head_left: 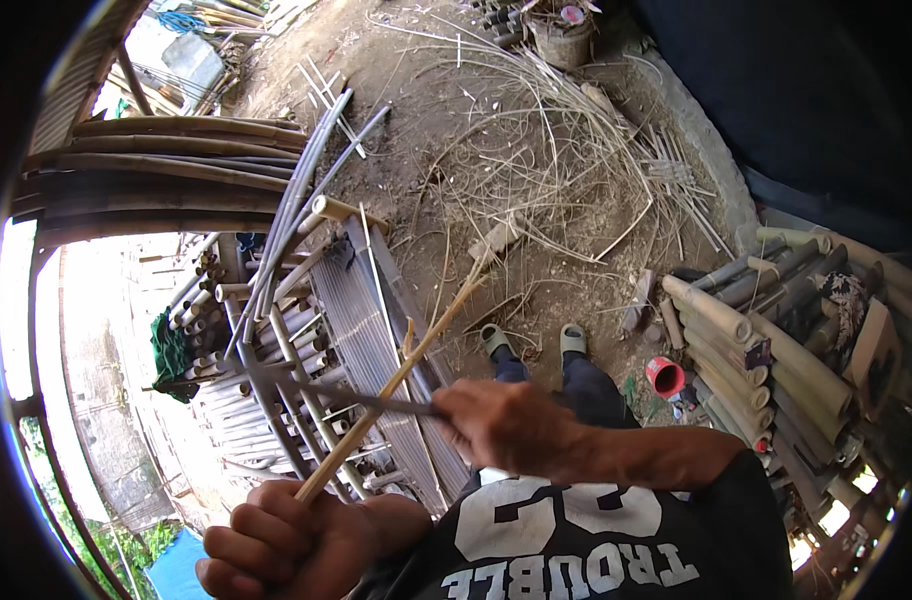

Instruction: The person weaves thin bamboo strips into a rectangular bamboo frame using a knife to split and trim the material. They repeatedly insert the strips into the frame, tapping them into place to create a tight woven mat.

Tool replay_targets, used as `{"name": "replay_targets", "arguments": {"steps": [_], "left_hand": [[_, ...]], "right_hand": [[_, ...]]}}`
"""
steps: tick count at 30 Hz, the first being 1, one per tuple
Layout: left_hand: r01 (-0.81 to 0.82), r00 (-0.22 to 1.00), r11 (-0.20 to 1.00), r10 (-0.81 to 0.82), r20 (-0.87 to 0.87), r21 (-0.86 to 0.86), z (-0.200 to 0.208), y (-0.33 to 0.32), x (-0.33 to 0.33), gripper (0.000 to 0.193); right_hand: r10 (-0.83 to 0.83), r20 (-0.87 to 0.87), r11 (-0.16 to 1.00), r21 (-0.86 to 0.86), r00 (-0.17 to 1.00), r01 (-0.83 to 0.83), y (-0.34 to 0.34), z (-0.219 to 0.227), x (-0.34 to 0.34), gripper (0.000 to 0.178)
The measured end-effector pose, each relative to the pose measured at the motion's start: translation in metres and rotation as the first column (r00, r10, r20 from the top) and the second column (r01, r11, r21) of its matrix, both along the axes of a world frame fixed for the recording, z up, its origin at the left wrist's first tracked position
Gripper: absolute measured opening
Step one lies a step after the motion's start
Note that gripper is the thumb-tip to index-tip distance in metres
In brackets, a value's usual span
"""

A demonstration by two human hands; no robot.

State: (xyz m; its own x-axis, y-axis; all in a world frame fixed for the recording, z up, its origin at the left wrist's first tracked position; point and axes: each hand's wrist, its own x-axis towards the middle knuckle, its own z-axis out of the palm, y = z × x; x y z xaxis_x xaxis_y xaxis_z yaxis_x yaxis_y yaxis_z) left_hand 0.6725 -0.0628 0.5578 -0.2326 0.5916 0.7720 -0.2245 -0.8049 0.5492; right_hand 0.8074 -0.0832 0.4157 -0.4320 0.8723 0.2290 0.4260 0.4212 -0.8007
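My left hand (pixel 281 540) is closed around the lower end of a long, pale bamboo strip (pixel 416 350), which slants up and away toward the ground ahead. Its far end looks frayed, and a short splinter stands out partway along it. My right hand (pixel 511 425) grips a dark-bladed knife (pixel 351 397); the handle is hidden in my fist. The blade lies across the strip, a short way above my left hand, and its tip is blurred. Whether the edge bites into the bamboo I cannot tell.
Thin bamboo shavings (pixel 536 140) litter the dirt floor ahead. To the left stand a corrugated sheet (pixel 361 330) and stacked bamboo poles (pixel 176 165). At the right lie more thick bamboo poles (pixel 716 310), with a red bucket (pixel 665 377) beside them. My sandalled feet (pixel 573 340) are below.
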Motion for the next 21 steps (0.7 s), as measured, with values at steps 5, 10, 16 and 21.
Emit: {"name": "replay_targets", "arguments": {"steps": [5,10,16,21], "left_hand": [[0.041,0.999,0.999,-0.041,-0.001,0.000,0.004,0.005,-0.012,0.042],[-0.132,0.991,0.991,0.133,0.034,-0.035,0.006,0.015,-0.026,0.040],[-0.443,0.896,0.893,0.444,0.000,-0.075,0.010,0.014,0.005,0.041],[-0.308,0.951,0.950,0.309,0.022,-0.043,0.000,0.002,0.019,0.043]], "right_hand": [[-0.085,0.334,0.961,-0.221,0.939,0.166,0.031,-0.112,0.009,0.020],[-0.303,0.114,0.931,-0.176,0.946,0.319,0.015,-0.099,0.016,0.022],[-0.110,-0.085,0.970,-0.228,0.990,0.088,0.014,0.008,0.015,0.018],[0.010,-0.124,1.000,0.003,0.992,-0.009,-0.001,0.040,0.007,0.022]]}}
